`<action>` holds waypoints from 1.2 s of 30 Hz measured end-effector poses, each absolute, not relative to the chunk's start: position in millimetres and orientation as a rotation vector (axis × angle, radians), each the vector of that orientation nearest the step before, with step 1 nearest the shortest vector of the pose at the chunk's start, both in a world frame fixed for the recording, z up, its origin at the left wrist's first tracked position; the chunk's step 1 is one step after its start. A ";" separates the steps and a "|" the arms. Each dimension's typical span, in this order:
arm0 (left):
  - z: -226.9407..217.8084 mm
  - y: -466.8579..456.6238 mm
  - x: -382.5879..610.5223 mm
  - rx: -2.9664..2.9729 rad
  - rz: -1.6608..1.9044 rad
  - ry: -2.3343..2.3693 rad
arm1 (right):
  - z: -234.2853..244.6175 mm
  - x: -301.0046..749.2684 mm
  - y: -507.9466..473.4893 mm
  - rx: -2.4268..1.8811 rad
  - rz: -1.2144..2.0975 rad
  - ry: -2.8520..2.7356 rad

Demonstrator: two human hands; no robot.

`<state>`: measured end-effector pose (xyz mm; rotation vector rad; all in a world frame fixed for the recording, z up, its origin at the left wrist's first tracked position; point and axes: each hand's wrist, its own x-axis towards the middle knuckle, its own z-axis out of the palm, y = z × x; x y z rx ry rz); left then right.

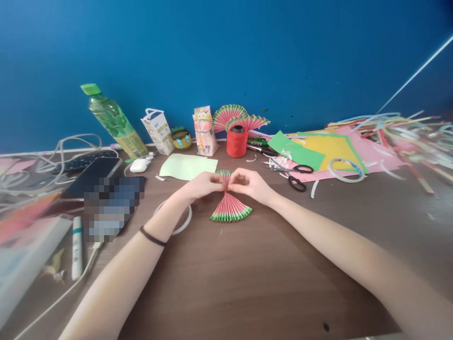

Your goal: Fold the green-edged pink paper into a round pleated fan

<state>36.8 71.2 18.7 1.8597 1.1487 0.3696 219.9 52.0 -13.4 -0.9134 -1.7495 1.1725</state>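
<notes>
The pleated paper piece (pixel 231 208) lies directly between the two hands, its narrow waist at their fingertips and its long axis running away from the person, across the line that joins the hands. One green-edged fan opens towards the person, clear of the fingers and spread over the bench (pixel 226 283); the other opens on the far side, partly hidden behind the hands. Neither hand is clearly nearer: the left hand (pixel 204 185) meets the waist from the left, the right hand (pixel 248 184) from the right, and their tips nearly touch

Both hands are closed to a small pinch, thumb against forefinger, with the other fingers curled in. The left appears to grip the folds at the waist, and the right appears to pinch the same gathered spot; whether a thin thread is also held there is too small to tell. A pale green sheet (pixel 187 166) lies just beyond the left hand, a red spool (pixel 236 144) stands beyond the right, and black-handled scissors (pixel 297 184) rest to the right of that hand
</notes>
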 end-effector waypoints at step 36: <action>12.3 68.9 40.1 2.439 0.666 1.106 | -18.9 220.0 58.4 -0.916 1.042 -1.807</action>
